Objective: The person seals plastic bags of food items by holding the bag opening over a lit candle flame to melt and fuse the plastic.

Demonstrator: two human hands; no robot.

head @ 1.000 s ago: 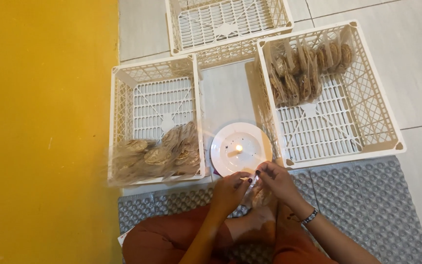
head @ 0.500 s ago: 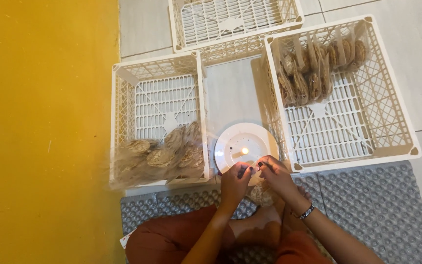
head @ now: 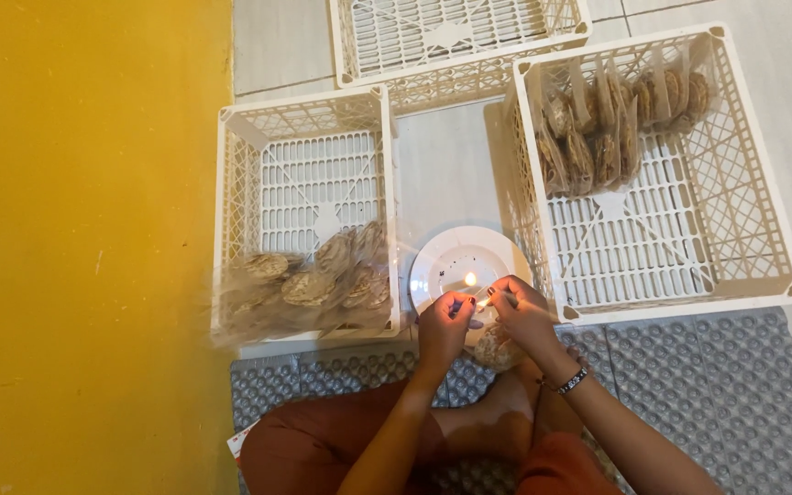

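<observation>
Head view: L hand (head: 445, 323) & R hand (head: 520, 312) meet over white plate (head: 433, 266), fingers pinching top edge of clear snack bag (head: 495, 346) close by small flame (head: 470, 279). Bag hangs below hands, above lap. Judgement: keep edge taut, pass fast thru flame, fingertips back from heat. L crate (head: 231, 183) w/ bags; R crate (head: 763, 229) w/ upright bags.

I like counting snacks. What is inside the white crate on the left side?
The left crate holds clear bags of round brown snacks piled at its near end; the far half shows bare grid. Anything under the pile is hidden.
</observation>
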